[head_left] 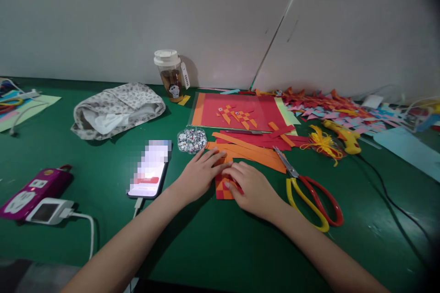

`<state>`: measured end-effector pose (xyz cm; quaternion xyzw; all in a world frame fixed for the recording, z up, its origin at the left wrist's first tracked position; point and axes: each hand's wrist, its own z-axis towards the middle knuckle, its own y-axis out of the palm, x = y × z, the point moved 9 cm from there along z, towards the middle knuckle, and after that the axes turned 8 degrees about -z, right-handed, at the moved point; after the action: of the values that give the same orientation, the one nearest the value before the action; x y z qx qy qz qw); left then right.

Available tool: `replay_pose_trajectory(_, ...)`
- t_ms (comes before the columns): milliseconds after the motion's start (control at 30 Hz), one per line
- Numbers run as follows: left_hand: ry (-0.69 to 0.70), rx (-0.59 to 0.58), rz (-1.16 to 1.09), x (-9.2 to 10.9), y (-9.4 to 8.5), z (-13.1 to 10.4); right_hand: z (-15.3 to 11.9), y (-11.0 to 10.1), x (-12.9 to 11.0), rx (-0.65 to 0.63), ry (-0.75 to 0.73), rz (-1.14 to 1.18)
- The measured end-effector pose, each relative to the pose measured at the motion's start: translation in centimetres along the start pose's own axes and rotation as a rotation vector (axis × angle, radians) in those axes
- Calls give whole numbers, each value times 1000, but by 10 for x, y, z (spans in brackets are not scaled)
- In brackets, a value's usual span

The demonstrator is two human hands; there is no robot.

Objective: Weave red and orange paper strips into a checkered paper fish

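Note:
A woven red and orange paper piece (224, 192) lies on the green table, partly covered by both hands. My left hand (202, 171) rests over its upper left part, fingers spread. On its right side, my right hand (249, 187) has its fingers bent and pressed together on the woven paper. Orange paper strips (264, 156) lie just beyond the hands. Two woven fish shapes (244, 118) sit on red sheets (261, 105) farther back. A clear box of googly eyes (191, 140) stands left of the strips.
Scissors (299, 178) lie right of my right hand, with yellow string (323, 143) and a yellow glue gun (345, 136) beyond. A phone (149, 169), a purple power bank (36, 192), a patterned cloth bag (118, 110) and a lidded cup (171, 77) are left. Paper pieces (330, 107) pile at the back right.

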<state>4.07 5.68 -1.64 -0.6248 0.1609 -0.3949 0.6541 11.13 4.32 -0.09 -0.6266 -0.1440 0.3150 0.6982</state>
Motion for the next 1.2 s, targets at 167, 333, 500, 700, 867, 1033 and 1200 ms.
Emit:
replay_pose_trajectory(167, -21, 13, -23, -4, 0, -1, -2, 7, 4, -44, 13, -16)
replay_pose_trajectory(333, -31, 6, -52, -7, 0, -1, -1, 6, 4, -42, 20, -10)
replay_pose_trajectory(500, -31, -6, -48, -9, 2, -1, 1, 7, 2, -74, 22, 2)
replay_pose_trajectory(700, -2, 32, -35, -3, -6, 1, -9, -18, 16, 50, 65, 88)
replay_pose_trajectory(867, -27, 179, -124, 8, -26, 3, -25, -22, 25, 11, 9, 95)
replay_pose_trajectory(1033, 158, 85, -152, 41, -19, 4, -32, -14, 31, 7, 17, 112)
replay_pose_trajectory(1200, 194, -7, -104, 51, -8, 5, -33, -12, 32, -26, 38, 128)
